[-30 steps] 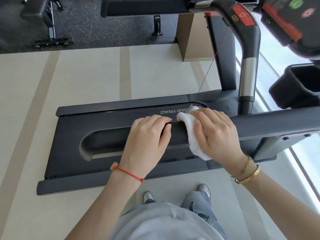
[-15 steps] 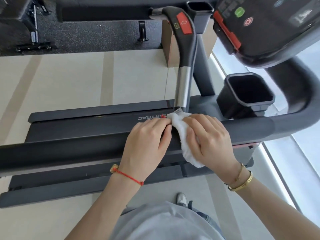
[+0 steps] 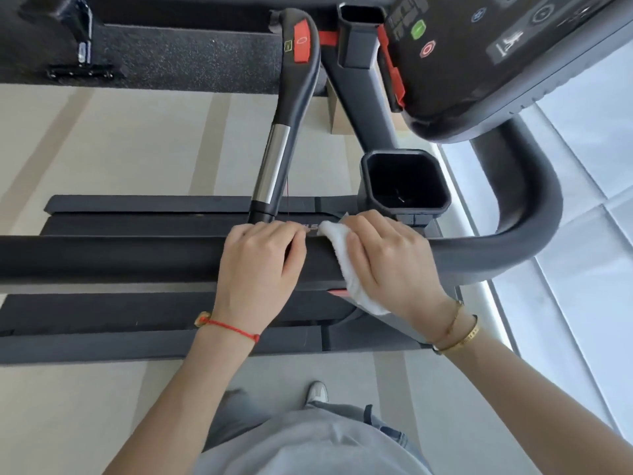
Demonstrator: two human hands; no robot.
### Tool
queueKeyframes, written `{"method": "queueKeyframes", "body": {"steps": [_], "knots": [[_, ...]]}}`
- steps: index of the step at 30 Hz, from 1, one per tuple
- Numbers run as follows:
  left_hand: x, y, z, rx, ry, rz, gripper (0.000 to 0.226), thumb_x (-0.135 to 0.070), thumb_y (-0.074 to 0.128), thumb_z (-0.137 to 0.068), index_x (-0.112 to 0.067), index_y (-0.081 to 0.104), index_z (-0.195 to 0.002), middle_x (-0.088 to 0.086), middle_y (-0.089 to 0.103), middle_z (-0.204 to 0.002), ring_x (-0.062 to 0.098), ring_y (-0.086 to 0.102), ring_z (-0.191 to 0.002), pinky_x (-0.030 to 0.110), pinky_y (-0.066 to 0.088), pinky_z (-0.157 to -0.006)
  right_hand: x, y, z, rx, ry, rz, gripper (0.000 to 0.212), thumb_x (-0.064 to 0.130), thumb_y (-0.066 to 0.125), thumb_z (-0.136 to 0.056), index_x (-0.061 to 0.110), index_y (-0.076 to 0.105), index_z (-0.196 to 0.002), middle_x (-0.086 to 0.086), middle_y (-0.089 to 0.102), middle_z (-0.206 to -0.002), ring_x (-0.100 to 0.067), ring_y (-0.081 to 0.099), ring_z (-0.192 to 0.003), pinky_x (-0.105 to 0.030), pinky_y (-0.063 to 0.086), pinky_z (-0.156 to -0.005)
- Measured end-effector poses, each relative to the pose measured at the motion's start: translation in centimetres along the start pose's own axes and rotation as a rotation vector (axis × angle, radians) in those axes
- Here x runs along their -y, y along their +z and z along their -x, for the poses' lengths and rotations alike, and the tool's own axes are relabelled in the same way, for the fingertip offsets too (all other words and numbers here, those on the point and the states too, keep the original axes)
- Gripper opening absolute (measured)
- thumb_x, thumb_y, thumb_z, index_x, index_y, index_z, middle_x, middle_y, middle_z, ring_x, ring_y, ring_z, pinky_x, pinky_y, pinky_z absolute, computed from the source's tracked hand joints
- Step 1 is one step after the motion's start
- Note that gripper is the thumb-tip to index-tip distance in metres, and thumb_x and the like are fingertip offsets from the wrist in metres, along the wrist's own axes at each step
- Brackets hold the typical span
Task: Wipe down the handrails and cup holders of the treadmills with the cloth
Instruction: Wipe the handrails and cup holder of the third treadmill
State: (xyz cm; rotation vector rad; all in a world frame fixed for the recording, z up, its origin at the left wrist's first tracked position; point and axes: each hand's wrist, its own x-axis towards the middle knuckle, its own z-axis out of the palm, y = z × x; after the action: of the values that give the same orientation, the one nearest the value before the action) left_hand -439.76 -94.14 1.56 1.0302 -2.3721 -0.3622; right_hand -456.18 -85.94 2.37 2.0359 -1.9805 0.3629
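Observation:
A dark grey padded handrail (image 3: 120,260) runs across the view and curves away at the right. My left hand (image 3: 260,269) grips the rail at its middle. Just to its right, my right hand (image 3: 390,265) presses a white cloth (image 3: 346,269) over the rail; the cloth wraps the rail and hangs below it. A black square cup holder (image 3: 406,181) stands right behind my right hand. A second cup holder (image 3: 359,32) sits farther back by the console.
The treadmill console (image 3: 496,56) with green and red buttons is at the upper right. An inner grip bar (image 3: 274,162) with a steel section and a red button rises behind my left hand. The belt deck (image 3: 120,313) lies below the rail. A window runs along the right.
Both hands have slid right along the rail with the cloth, toward its curve. My view has turned right too, so the cup holder and console now show more fully.

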Motion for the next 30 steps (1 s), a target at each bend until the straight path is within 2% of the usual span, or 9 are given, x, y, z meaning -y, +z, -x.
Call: {"method": "queueKeyframes", "body": {"steps": [4,10,14,16,19,22,26,28,30], "knots": [[-0.3,0.2,-0.2,0.002,-0.037,-0.060,0.032,-0.024,0.043,-0.100,-0.015,0.071,-0.088,-0.005,0.069,-0.076,0.019,0.059,-0.068,0.035,0.043,-0.082,-0.3,0.2,0.1,0.080,-0.033,0.011,0.038,0.018,0.030,-0.099,0.015,0.058,-0.124,-0.003,0.059,-0.097,-0.026,0.051,-0.080,-0.040,0.043,-0.070],[0.1,-0.1,-0.4,0.019,-0.045,-0.053,0.023,-0.020,0.051,-0.099,-0.018,0.071,-0.090,-0.006,0.067,-0.073,0.019,0.058,-0.066,0.035,0.043,-0.083,-3.0,0.0,2.9,-0.061,-0.007,-0.067,0.034,0.023,0.041,-0.100,0.003,0.065,-0.113,-0.010,0.064,-0.106,-0.030,0.060,-0.091,-0.039,0.049,-0.084],[0.0,0.0,-0.7,0.042,-0.036,-0.044,0.025,-0.019,0.049,-0.100,-0.013,0.070,-0.087,-0.003,0.067,-0.074,0.020,0.060,-0.067,0.037,0.044,-0.083,-0.6,-0.3,-0.4,0.186,-0.012,-0.015,0.046,0.028,0.018,-0.104,0.019,0.058,-0.123,0.002,0.060,-0.110,-0.024,0.055,-0.088,-0.035,0.045,-0.076],[0.1,-0.2,-0.8,0.057,-0.037,-0.011,0.026,-0.018,0.048,-0.100,-0.010,0.068,-0.084,-0.002,0.065,-0.070,0.021,0.058,-0.064,0.040,0.045,-0.081,0.2,-0.2,-1.5,0.218,-0.045,-0.020,0.049,0.029,0.013,-0.104,0.022,0.057,-0.125,0.005,0.057,-0.107,-0.021,0.050,-0.085,-0.034,0.044,-0.072],[0.3,-0.4,-1.0,0.074,-0.032,0.051,0.025,-0.017,0.049,-0.099,-0.008,0.068,-0.086,-0.002,0.064,-0.070,0.020,0.056,-0.061,0.041,0.049,-0.074,0.4,-0.3,-1.7,0.142,-0.022,-0.087,0.045,0.029,0.021,-0.104,0.019,0.061,-0.121,0.005,0.059,-0.100,-0.019,0.051,-0.081,-0.031,0.045,-0.071],[0.2,-0.6,-1.6,0.063,-0.011,0.152,0.020,-0.018,0.051,-0.099,-0.010,0.069,-0.093,-0.005,0.066,-0.078,0.016,0.058,-0.066,0.035,0.051,-0.067,-0.1,0.0,-0.7,0.000,-0.002,-0.203,0.038,0.028,0.036,-0.103,0.004,0.066,-0.107,-0.007,0.063,-0.092,-0.026,0.056,-0.074,-0.036,0.046,-0.069],[-0.3,-0.4,-3.3,0.034,0.005,0.211,0.017,-0.020,0.052,-0.097,-0.015,0.068,-0.094,-0.010,0.065,-0.083,0.010,0.056,-0.069,0.023,0.045,-0.063,-1.1,-0.5,0.0,-0.142,0.039,-0.332,0.039,0.029,0.042,-0.101,-0.002,0.063,-0.111,-0.014,0.063,-0.105,-0.032,0.059,-0.087,-0.043,0.048,-0.078],[-0.9,0.1,-4.3,0.050,0.016,0.225,0.019,-0.019,0.051,-0.098,-0.016,0.069,-0.103,-0.009,0.070,-0.094,0.007,0.061,-0.079,0.015,0.046,-0.070,-2.1,-1.2,0.3,-0.231,0.149,-0.434,0.041,0.031,0.038,-0.103,-0.001,0.059,-0.116,-0.012,0.059,-0.112,-0.029,0.058,-0.097,-0.037,0.047,-0.085],[-1.5,0.7,-5.2,0.061,0.022,0.243,0.022,-0.020,0.051,-0.098,-0.017,0.069,-0.110,-0.008,0.070,-0.101,0.005,0.063,-0.086,0.013,0.047,-0.076,-3.4,-2.1,0.4,-0.343,0.290,-0.464,0.041,0.033,0.034,-0.104,0.002,0.057,-0.119,-0.007,0.057,-0.116,-0.015,0.055,-0.106,-0.021,0.041,-0.092]]}}
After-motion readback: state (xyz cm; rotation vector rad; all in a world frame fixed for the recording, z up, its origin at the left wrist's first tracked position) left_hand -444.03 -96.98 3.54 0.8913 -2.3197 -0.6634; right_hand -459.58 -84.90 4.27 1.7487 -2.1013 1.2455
